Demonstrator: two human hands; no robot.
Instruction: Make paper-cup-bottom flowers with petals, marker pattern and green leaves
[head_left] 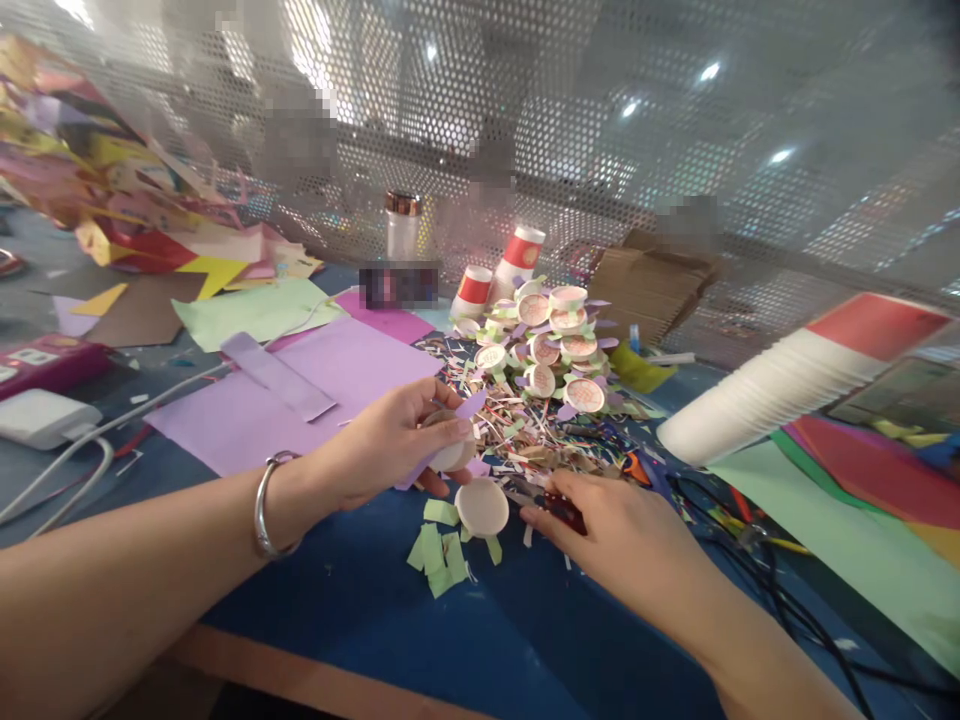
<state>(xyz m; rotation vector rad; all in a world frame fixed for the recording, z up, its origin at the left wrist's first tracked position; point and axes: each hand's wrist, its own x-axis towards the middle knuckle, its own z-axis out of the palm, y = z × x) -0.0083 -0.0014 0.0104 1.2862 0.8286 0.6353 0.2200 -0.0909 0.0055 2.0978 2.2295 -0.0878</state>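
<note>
My left hand (pixel 390 440) is closed on a round white paper disc (pixel 450 450) with a purple paper strip (pixel 471 405) against it, held just above the blue table (pixel 360 600). A silver bangle (pixel 264 505) sits on that wrist. My right hand (pixel 615 530) rests lower right, fingers curled over a dark red-handled tool (pixel 564 508), likely scissors. Between the hands lies a second white disc (pixel 482 506) beside green paper scraps (pixel 439 555).
A pile of finished paper-cup flowers (pixel 555 345) stands behind on a heap of paper shreds (pixel 517 420). Purple sheets (pixel 300 390) lie left, a stack of white cups (pixel 780 385) right, coloured paper (pixel 862 500) far right, a white charger (pixel 41 418) far left, perforated screen behind.
</note>
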